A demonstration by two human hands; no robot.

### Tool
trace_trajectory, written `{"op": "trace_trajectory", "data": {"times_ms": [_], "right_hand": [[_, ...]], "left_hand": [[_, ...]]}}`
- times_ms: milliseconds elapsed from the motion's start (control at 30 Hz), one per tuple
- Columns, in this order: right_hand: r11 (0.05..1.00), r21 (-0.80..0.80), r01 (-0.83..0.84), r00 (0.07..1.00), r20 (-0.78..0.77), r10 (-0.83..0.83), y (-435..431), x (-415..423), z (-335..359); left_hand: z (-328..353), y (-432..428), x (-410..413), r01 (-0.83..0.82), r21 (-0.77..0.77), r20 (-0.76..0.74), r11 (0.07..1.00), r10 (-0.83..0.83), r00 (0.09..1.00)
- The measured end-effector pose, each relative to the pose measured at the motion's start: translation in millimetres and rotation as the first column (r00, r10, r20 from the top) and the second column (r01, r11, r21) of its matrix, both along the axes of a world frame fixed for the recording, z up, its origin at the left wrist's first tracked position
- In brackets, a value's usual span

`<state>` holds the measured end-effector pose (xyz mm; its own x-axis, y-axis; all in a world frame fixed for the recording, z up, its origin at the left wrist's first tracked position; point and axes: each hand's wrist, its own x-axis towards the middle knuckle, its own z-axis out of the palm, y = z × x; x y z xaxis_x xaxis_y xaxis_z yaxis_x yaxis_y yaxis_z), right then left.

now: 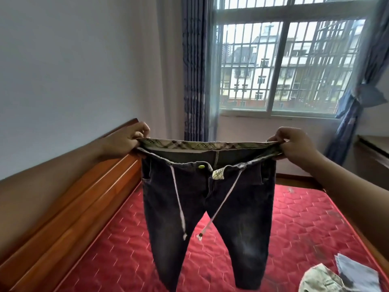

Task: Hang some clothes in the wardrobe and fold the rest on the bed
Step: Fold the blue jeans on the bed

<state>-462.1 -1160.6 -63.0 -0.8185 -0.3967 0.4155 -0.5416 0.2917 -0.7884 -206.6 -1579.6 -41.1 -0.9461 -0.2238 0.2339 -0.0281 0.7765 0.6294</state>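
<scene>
Jeans [208,207], one; left hand [126,142], right hand [294,145]

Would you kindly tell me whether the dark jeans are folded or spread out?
Spread out: the dark denim jeans hang unfolded above the red mattress, waistband stretched between left hand and right hand.

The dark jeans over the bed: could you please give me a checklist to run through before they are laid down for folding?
1. Grip of the left hand on the waistband: ok, pinching one end.
2. Grip of the right hand: ok, pinching the other end.
3. Legs of the jeans hang untwisted: ok.
4. The button fastened: not ok, the waist is open.
5. The drawstrings tucked in: not ok, both dangle.
6. The mattress bare below the legs: ok; other clothes lie at its near right.
</scene>
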Motion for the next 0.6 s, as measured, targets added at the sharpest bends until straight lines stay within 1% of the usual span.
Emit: {"op": "trace_trajectory", "data": {"times_ms": [100, 167, 233, 267, 333, 400, 467, 500, 533, 567, 600], "right_hand": [[0.999, 0.015, -0.033, 0.997, -0.067, 0.034, 8, -1, 4], [0.997, 0.059, -0.057, 0.993, -0.1, 0.063, 12, -1, 4], [0.989, 0.131, -0.072, 0.984, -0.155, 0.092, 14, 3, 4], [0.983, 0.172, -0.071, 0.975, -0.195, 0.105, 15, 4, 2], [0.953, 0.3, -0.03, 0.94, -0.317, 0.13, 20, 8, -2], [0.883, 0.468, 0.025, 0.867, -0.45, 0.214, 30, 15, -6], [0.794, 0.595, 0.127, 0.766, -0.567, 0.303, 39, 22, -13], [0.768, 0.612, 0.192, 0.699, -0.634, 0.33, 41, 22, -17], [0.778, 0.583, 0.235, 0.633, -0.699, 0.333, 41, 22, -22], [0.805, 0.537, 0.252, 0.59, -0.745, 0.311, 39, 22, -24], [0.831, 0.494, 0.258, 0.59, -0.761, 0.27, 36, 21, -22]], "left_hand": [[13, 3, 1, 0.017, -0.05, -0.043, 0.999, -0.019, 0.999], [22, 8, 0, 0.02, -0.051, -0.044, 0.998, -0.023, 0.999], [29, 10, 0, 0.015, -0.046, -0.033, 0.999, -0.017, 0.999], [31, 10, 0, 0.016, -0.069, -0.018, 0.997, -0.018, 1.0], [36, 10, 3, 0.039, -0.164, 0.017, 0.986, -0.037, 0.999], [37, 9, 5, 0.074, -0.272, 0.047, 0.959, -0.063, 0.997], [35, 8, 6, 0.058, -0.386, 0.006, 0.921, -0.06, 0.998], [34, 8, 6, 0.035, -0.405, -0.039, 0.914, -0.055, 0.998], [34, 8, 7, 0.008, -0.398, -0.082, 0.918, -0.044, 0.996], [34, 7, 7, -0.025, -0.388, -0.119, 0.921, -0.024, 0.993], [35, 5, 7, -0.058, -0.385, -0.153, 0.921, -0.002, 0.988]]}}
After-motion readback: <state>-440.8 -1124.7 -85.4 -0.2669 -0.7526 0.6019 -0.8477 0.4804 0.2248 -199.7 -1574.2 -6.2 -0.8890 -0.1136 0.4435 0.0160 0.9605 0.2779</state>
